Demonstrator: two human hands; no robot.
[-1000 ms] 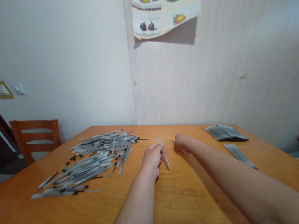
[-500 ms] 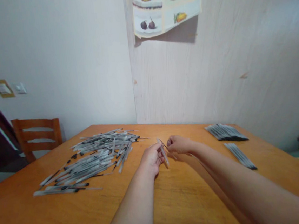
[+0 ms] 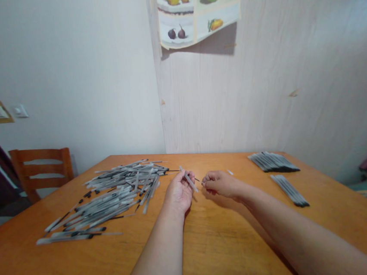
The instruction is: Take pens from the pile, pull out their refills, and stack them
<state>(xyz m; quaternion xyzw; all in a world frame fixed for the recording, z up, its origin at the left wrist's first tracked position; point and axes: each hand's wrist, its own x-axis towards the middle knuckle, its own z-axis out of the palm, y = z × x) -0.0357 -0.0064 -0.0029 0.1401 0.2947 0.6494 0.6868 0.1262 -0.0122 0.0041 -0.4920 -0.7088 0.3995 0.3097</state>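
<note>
My left hand (image 3: pixel 178 193) is closed round a thin clear tube (image 3: pixel 188 179) that slants up and to the left above the wooden table (image 3: pixel 213 247). My right hand (image 3: pixel 218 183) sits just right of it, fingers pinched on a thin dark stick (image 3: pixel 199 181) whose tip points at the tube's lower end. A big loose heap of grey and black sticks and tubes (image 3: pixel 111 196) lies to the left of my left hand.
Two neat bundles of sticks lie at the right: one at the far edge (image 3: pixel 273 162), one nearer (image 3: pixel 289 190). A small pale scrap (image 3: pixel 230 172) lies beyond my right hand. A wooden chair (image 3: pixel 42 170) stands at the table's left. A fruit poster (image 3: pixel 195 11) hangs on the wall.
My right hand has come left from the table to meet the left hand, bringing the dark stick up to the tube. The left hand has tilted the tube. The view shifted slightly.
</note>
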